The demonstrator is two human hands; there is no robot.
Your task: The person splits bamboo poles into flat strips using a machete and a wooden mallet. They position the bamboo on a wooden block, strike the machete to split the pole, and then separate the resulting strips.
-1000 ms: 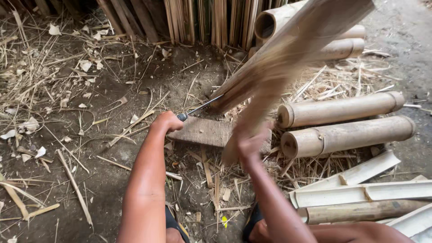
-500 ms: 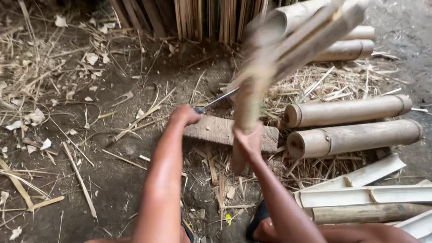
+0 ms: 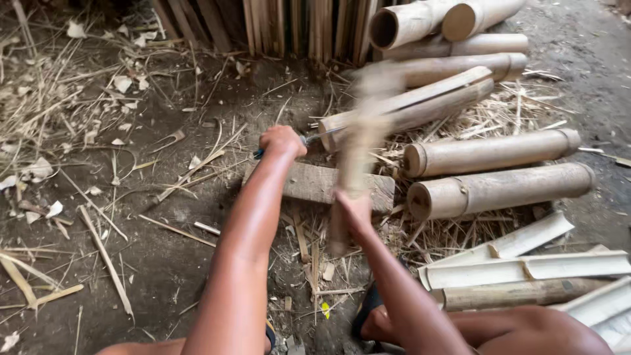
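A dirt floor (image 3: 164, 263) strewn with dry straw and bamboo splinters is seen, and a flat wooden block (image 3: 315, 184) lying on it serves as the landmark. Beyond the block, a row of upright bamboo slats (image 3: 289, 26) is set, with two hollow bamboo tubes (image 3: 420, 20) stacked to their right. To the right of the block, two whole bamboo logs (image 3: 493, 171) are laid side by side, and nearer the person, right of the block, pale split bamboo halves (image 3: 526, 263) are piled. Above the block, a split bamboo piece (image 3: 358, 158) is held, blurred by motion, its lower end reaching past the near edge of the block. It is gripped by the right hand (image 3: 351, 207), which is closed around it just at the block's near right edge. The left hand (image 3: 282, 140) is clenched into a fist around the handle of a knife (image 3: 319, 136), just beyond the block's far edge, the blade pointing toward the bamboo piece.
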